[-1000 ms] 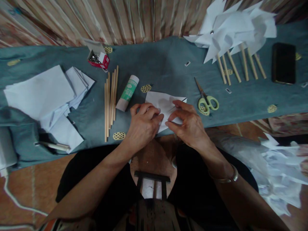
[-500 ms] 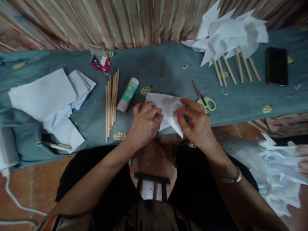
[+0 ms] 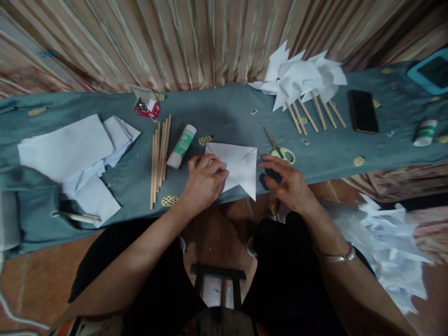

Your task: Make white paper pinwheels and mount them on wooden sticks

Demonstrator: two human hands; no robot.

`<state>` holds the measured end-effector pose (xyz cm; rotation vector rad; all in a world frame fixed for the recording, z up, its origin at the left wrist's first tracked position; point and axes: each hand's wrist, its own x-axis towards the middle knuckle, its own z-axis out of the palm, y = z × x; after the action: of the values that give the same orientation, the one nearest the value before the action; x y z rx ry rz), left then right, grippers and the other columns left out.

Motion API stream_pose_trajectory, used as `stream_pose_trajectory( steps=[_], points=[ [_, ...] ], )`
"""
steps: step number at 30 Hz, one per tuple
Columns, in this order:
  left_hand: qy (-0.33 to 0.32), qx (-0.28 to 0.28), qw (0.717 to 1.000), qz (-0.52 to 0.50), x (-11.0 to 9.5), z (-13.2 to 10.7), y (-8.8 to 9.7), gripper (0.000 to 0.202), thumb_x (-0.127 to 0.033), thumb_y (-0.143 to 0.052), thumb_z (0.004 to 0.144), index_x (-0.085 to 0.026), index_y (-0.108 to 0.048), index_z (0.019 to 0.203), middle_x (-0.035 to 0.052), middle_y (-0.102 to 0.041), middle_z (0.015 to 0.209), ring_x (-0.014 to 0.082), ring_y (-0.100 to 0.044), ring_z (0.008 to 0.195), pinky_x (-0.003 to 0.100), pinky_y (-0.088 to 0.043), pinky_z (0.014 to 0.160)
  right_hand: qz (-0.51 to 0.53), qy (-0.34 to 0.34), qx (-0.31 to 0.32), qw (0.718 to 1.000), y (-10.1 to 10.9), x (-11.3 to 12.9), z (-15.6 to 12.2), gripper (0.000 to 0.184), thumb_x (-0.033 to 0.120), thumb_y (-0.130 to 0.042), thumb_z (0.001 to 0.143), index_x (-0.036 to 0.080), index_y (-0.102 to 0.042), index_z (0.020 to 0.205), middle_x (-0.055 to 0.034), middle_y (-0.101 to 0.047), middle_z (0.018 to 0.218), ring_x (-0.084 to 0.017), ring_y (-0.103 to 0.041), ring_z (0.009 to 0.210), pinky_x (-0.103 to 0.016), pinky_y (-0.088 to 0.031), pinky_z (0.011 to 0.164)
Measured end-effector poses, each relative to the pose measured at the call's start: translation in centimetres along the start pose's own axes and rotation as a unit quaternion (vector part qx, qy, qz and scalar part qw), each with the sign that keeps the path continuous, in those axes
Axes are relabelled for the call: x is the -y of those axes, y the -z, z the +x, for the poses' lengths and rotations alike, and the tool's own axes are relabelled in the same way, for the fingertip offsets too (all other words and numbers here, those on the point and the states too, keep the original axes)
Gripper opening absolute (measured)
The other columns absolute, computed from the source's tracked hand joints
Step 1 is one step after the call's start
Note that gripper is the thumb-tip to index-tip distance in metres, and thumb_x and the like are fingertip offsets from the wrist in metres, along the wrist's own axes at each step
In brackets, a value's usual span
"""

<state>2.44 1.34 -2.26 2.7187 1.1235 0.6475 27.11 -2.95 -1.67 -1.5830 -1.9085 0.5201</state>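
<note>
A white square of paper (image 3: 241, 161) with slits cut in from its corners lies near the table's front edge. My left hand (image 3: 206, 179) is closed over its left side, fingers curled and pressed on the sheet, hiding part of it. Just off the right edge of the paper hovers my right hand (image 3: 285, 182), fingers apart and holding nothing. Close beyond those fingers lie scissors (image 3: 280, 148) with light green handles, blades pointing away. A green and white glue stick (image 3: 182, 146) rests left of the paper, beside several thin wooden sticks (image 3: 161, 156).
Finished paper pinwheels (image 3: 297, 77) on sticks lie at the back right, near a black phone (image 3: 363, 111). White sheets (image 3: 70, 144) are stacked at left, behind a pen (image 3: 77, 216). A small red box (image 3: 146, 107) holds metal fasteners. More pinwheels (image 3: 392, 247) sit low at right.
My right hand has let go of the paper and moved off to its right. The paper's right corner, bent before, now lies flat. The view has shifted right and slightly up.
</note>
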Motion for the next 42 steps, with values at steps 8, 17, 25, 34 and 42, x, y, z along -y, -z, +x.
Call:
stream_pose_trajectory(
  steps=[8, 17, 25, 34, 42],
  points=[
    [-0.008, -0.02, 1.0, 0.012, -0.1, 0.0, -0.1, 0.017, -0.017, -0.056, 0.089, -0.022, -0.071, 0.095, 0.005, -0.071, 0.1, 0.0276, -0.055, 0.107, 0.05, -0.03, 0.089, -0.017, -0.043, -0.118, 0.992, -2.6, 0.2, 1.4, 0.02, 0.038, -0.066, 0.082, 0.02, -0.073, 0.087, -0.0133, -0.065, 0.123, -0.031, -0.059, 0.115, -0.054, -0.043, 0.102],
    [-0.01, -0.03, 1.0, 0.003, 0.1, -0.3, -0.3, 0.017, -0.02, -0.056, 0.091, -0.022, -0.071, 0.097, 0.0048, -0.071, 0.1, 0.0271, -0.055, 0.106, 0.049, -0.03, 0.089, 0.041, 0.011, -0.14, 0.989, -3.0, 3.0, 2.3, 0.013, 0.025, -0.059, 0.088, 0.023, -0.072, 0.092, -0.005, -0.074, 0.095, -0.023, -0.067, 0.09, -0.041, -0.053, 0.084],
    [0.008, -0.003, 1.0, -0.008, -0.1, -0.5, -0.1, 0.022, -0.022, -0.05, 0.095, -0.022, -0.07, 0.103, 0.0058, -0.07, 0.107, 0.0262, -0.053, 0.109, 0.049, -0.03, 0.092, -0.103, 0.177, -0.09, 0.975, -4.1, 3.3, 1.8, 0.023, 0.016, -0.049, 0.094, 0.02, -0.07, 0.103, -0.0101, -0.069, 0.115, -0.023, -0.062, 0.094, -0.042, -0.053, 0.086],
    [0.007, -0.004, 1.0, -0.009, -0.2, -0.7, -0.1, 0.024, -0.022, -0.049, 0.095, -0.022, -0.071, 0.104, 0.0073, -0.069, 0.106, 0.0266, -0.053, 0.11, 0.05, -0.031, 0.093, -0.127, 0.177, -0.044, 0.975, -4.6, 3.1, 1.1, 0.026, 0.016, -0.046, 0.095, 0.021, -0.069, 0.107, -0.0101, -0.068, 0.118, -0.024, -0.06, 0.096, -0.043, -0.054, 0.086],
    [0.007, -0.004, 1.0, -0.007, -0.3, -0.7, -0.1, 0.024, -0.022, -0.047, 0.096, -0.021, -0.071, 0.103, 0.0076, -0.069, 0.106, 0.0258, -0.053, 0.109, 0.049, -0.031, 0.094, -0.123, 0.185, -0.025, 0.975, -4.5, 3.1, 1.1, 0.025, 0.015, -0.047, 0.095, 0.019, -0.07, 0.105, -0.0105, -0.068, 0.117, -0.024, -0.06, 0.096, -0.042, -0.055, 0.085]
  ],
)
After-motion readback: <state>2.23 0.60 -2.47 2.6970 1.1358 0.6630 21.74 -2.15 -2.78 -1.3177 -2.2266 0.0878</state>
